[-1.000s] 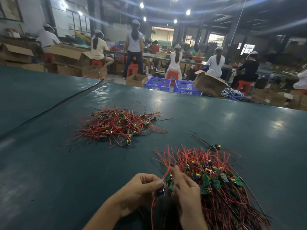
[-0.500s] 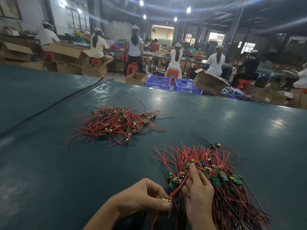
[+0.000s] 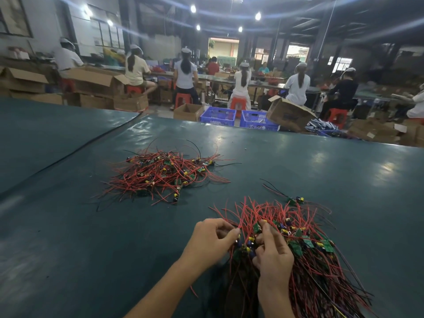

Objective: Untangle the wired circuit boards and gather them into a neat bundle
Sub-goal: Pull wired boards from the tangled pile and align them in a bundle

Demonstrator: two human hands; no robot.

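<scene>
Both hands are in at the lower centre of the frame, right on the near bundle [image 3: 307, 260] of wired circuit boards. It fans out across the lower right of the dark green table [image 3: 80, 249]. Red leads spray toward the top of the frame, green boards with yellow and blue parts band across the middle, and long red and black tails run off toward the bottom right corner.

The left hand [image 3: 211, 239] comes in from the lower left with fingers curled, thumb and fingertips [image 3: 234, 232] pinched on a few red leads at the bundle's left edge. The right hand [image 3: 274, 257] sits just beside it, on top of the bundle. Its forefinger [image 3: 267, 230] reaches up against a small green board, and the other fingers curl down among the boards (exactly which piece they have hold of is buried in wire, cannot tell).

Up at centre left, well apart from the hands, lies the far pile [image 3: 165, 175], a loose tangle of the same red-wired boards flat on the table. One stray board [image 3: 296, 199] lies alone just beyond the bundle's upper right edge, its thin leads trailing toward the upper left.

Past the table's far edge are two blue crates [image 3: 218, 117] and a tipped cardboard box [image 3: 289, 113]. Behind them a row of workers [image 3: 243, 81] sit on red stools with their backs turned.
</scene>
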